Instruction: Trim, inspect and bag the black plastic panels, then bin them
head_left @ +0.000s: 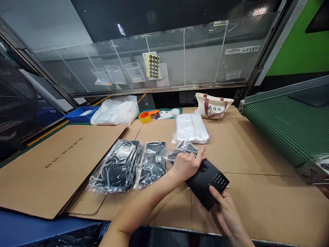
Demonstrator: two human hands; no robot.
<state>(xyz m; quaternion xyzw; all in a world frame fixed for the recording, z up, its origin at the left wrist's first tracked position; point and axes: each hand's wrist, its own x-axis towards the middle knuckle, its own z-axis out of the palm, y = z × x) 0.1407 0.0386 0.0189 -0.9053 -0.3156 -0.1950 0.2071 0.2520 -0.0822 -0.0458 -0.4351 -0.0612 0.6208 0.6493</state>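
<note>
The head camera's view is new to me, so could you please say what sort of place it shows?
Most likely a factory workstation, perhaps for packing: a ribbed green conveyor belt runs at the right, bagged black panels lie on cardboard, and a stack of plastic bags sits nearby.

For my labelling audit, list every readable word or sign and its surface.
"手指套放置处": white left label on clear plastic rack
"标签放置处": white right label beside it
"去摸鱼": cream cloth bag with maroon straps
Too small, blurred or unclear to read: yellow sheet of round black stickers, white top label, small white lower label, white printed paper strip, black print on flat brown cardboard sheet.
</note>
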